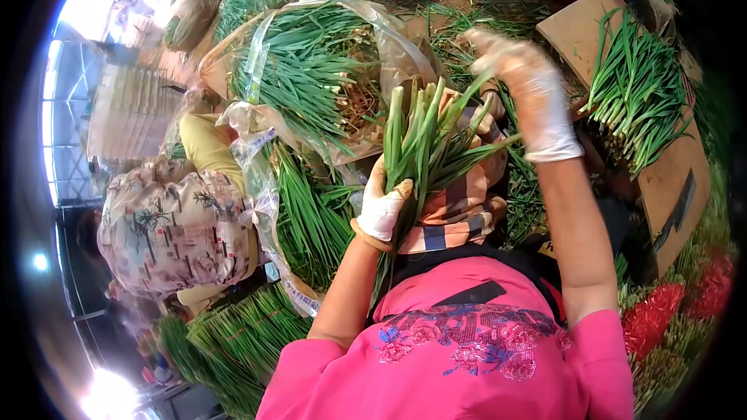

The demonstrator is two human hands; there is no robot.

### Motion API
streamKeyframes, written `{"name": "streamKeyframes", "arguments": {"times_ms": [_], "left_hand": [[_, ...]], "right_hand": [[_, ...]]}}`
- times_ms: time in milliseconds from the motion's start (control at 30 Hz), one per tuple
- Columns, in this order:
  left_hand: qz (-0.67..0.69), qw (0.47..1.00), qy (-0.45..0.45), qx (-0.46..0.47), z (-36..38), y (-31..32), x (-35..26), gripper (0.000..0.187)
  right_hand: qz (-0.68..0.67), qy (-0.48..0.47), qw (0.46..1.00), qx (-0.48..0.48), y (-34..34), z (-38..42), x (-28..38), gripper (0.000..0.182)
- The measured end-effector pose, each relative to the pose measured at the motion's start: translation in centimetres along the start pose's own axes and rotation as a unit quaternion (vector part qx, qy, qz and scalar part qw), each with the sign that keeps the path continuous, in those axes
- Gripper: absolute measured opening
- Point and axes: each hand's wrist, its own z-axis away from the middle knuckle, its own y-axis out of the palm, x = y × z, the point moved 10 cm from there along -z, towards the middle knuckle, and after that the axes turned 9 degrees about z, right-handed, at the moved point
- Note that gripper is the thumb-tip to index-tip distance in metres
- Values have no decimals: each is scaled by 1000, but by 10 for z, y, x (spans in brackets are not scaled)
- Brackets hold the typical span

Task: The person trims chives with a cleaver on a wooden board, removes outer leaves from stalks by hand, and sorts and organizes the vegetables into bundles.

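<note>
In the head view my left hand, in a whitish glove, is closed round a bunch of green garlic. Its pale stem ends point up and away from me, and long leaves hang below the hand. My right hand, in a stained white glove, is raised just right of the bunch. Its fingers are bent and somewhat blurred, pinching a green leaf that slants out of the bunch. A checked cloth covers my lap beneath the bunch.
Clear plastic sheeting surrounds a heap of green garlic ahead. At right, another pile lies on a wooden board. Tied bundles stand at lower left. A person in a patterned garment is close on the left. Red ties lie lower right.
</note>
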Motion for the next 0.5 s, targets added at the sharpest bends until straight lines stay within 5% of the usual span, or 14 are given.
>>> {"name": "streamKeyframes", "arguments": {"times_ms": [100,167,233,267,300,333,367,400,433,467,500], "left_hand": [[83,995,-47,-31,-3,-13,8,51],[132,986,-83,-57,-2,-19,13,48],[119,990,-58,-45,-5,-20,11,46],[102,993,-48,-44,-7,-19,9,47],[84,995,-38,-43,-9,-17,7,48],[87,995,-44,-36,-8,-12,3,47],[88,994,-51,-40,-6,-12,4,47],[88,993,-58,-44,-4,-12,6,46],[88,993,-64,-48,-4,-12,6,46],[81,994,-51,-56,-3,-11,5,44],[77,994,-47,-55,-3,-10,5,43]], "right_hand": [[-170,-41,978,-117,-78,2,64,12],[-436,-20,892,118,-102,-1,100,20],[-226,-69,967,93,-105,11,119,22],[-18,-80,990,-112,-125,25,105,18],[177,-42,968,-173,-89,35,101,18],[129,17,991,-10,-71,27,49,23],[320,75,942,65,-25,40,34,24],[411,76,906,66,-8,47,12,26],[566,73,808,148,14,49,-4,35],[626,-118,757,147,26,55,-24,39],[643,11,746,173,30,50,-42,37]]}}
